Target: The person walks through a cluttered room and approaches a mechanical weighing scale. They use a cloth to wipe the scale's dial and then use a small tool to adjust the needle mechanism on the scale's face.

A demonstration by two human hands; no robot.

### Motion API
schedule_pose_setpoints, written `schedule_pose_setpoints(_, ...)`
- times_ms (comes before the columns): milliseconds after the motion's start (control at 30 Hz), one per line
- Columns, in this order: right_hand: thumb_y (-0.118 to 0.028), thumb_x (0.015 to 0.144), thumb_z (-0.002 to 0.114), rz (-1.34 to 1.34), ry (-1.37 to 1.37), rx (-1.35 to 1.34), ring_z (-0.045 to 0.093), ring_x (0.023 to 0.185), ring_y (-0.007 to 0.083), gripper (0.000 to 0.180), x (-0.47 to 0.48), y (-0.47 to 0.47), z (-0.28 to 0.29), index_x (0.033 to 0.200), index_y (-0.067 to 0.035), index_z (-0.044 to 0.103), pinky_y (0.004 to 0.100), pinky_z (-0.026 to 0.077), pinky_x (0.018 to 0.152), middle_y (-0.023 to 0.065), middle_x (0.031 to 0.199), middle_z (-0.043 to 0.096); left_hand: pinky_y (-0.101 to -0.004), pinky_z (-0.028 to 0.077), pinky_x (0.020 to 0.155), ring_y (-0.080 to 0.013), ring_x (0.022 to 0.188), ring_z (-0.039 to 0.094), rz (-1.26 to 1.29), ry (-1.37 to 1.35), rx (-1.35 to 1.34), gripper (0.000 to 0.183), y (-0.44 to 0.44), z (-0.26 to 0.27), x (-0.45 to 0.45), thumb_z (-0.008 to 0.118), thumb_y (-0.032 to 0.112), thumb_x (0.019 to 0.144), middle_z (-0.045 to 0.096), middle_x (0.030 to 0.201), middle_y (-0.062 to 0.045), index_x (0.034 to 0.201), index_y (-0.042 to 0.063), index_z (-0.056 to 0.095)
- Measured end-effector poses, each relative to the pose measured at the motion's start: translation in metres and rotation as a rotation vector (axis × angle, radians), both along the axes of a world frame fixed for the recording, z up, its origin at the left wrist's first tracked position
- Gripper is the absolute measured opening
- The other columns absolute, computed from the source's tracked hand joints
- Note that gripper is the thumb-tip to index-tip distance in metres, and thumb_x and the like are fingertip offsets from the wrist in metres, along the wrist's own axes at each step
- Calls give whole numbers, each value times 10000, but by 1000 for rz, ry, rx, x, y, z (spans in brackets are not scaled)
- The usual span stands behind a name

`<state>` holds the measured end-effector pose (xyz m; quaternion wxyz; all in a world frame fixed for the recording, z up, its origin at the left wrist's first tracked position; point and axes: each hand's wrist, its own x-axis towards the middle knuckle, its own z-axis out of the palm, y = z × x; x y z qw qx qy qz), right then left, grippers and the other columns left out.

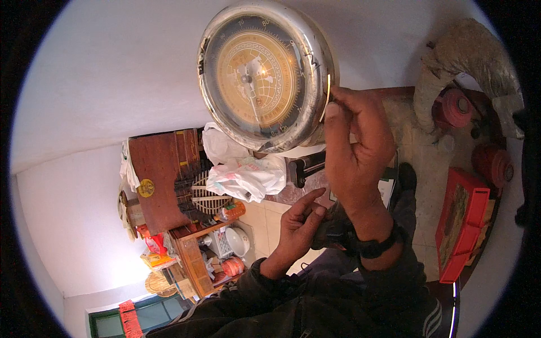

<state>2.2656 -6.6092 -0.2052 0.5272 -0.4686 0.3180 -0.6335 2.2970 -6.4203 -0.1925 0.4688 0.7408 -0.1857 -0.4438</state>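
A round dial scale with a worn chrome rim, a glass front and a gold face fills the upper middle. Its needle points towards the lower part of the numbered ring. My right hand, with a dark band on the wrist, has thumb and forefinger pinched at the right side of the scale's housing; a thin bright line runs beside the fingertips, and what it is cannot be told. Below the scale, my left hand is held with its fingers apart and nothing in it. Dark material lies between the two hands, partly hidden.
White plastic bags lie below the scale, near a dark metal bar. A wooden cabinet holding a white bowl stands lower left. At right are a red crate, red round containers and a pale sack.
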Motion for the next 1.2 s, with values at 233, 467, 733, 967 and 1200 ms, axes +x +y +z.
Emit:
schedule_pose_setpoints(233,-36,865,699,60,-189,241,623,747,172,152,5,1,5,997,3,634,290,507,678,110,892,637,-217,468,782,-59,843,581,-7,2,-9,431,-3,-4,3,584,155,1001,651,906,-17,1392,2,488)
schedule_pose_setpoints(467,-98,885,711,141,-153,402,638,773,180,209,-3,4,4,1029,36,641,301,519,714,109,877,652,-221,470,797,-61,860,590,-9,13,1,426,-1,-5,8,579,147,1001,662,915,-24,1390,-1,488)
schedule_pose_setpoints(733,-312,913,637,-79,473,-287,399,1279,490,720,8,22,-10,1454,71,358,592,311,1071,307,1407,374,-265,475,902,-98,1036,598,-25,6,-23,348,4,-14,13,580,105,995,675,1138,-68,1321,-9,540)
schedule_pose_setpoints(967,-314,906,640,-14,421,-235,338,1352,509,760,15,25,-15,1461,87,311,589,275,1114,341,1480,297,-267,486,864,-90,998,595,-43,-30,-38,228,12,-21,16,601,109,987,682,1101,-47,1178,-13,620)
schedule_pose_setpoints(1200,-282,909,632,18,414,-235,348,1347,506,735,9,36,-11,1451,100,314,584,283,1116,358,1461,312,-237,503,728,-71,863,612,12,-136,41,161,2,-24,12,621,105,972,697,975,-32,1064,-26,638)
